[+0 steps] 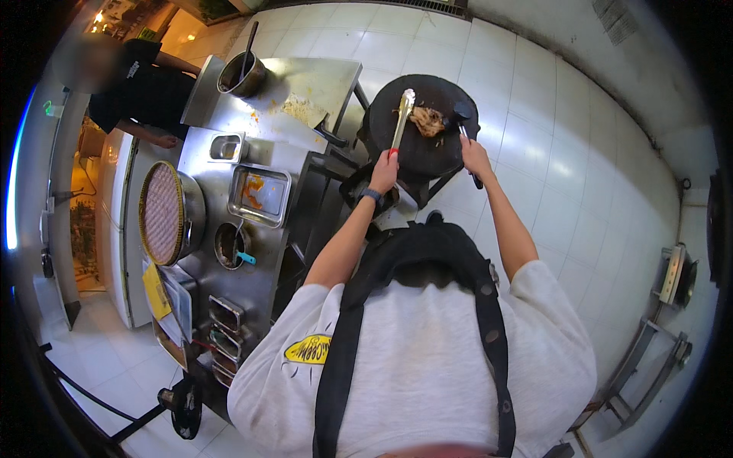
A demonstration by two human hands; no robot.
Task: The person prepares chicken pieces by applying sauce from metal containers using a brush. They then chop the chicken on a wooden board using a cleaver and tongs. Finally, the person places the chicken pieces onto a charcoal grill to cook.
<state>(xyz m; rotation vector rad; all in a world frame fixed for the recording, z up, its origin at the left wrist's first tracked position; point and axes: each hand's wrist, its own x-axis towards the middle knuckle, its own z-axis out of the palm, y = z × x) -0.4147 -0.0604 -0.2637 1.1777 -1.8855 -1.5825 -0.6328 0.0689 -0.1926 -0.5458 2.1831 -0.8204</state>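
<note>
My left hand (pixel 385 172) is closed around a pair of metal tongs (pixel 403 117) with a red part near the grip. The tongs reach over a round dark griddle or board (pixel 421 157) on a stand, their tips beside a browned piece of meat (pixel 428 121). On the other side, my right hand (pixel 476 157) grips the black handle of a utensil (pixel 464 130). Its dark, flat head lies just right of the meat; whether it touches the meat, I cannot tell.
Left of me stands a steel table (pixel 269 146) with a metal tray (pixel 259 196), a small pan (pixel 232 246), a large pot with a woven lid (pixel 163 213) and a deep pot (pixel 243 75). A person in dark clothes (pixel 152 86) stands beyond it.
</note>
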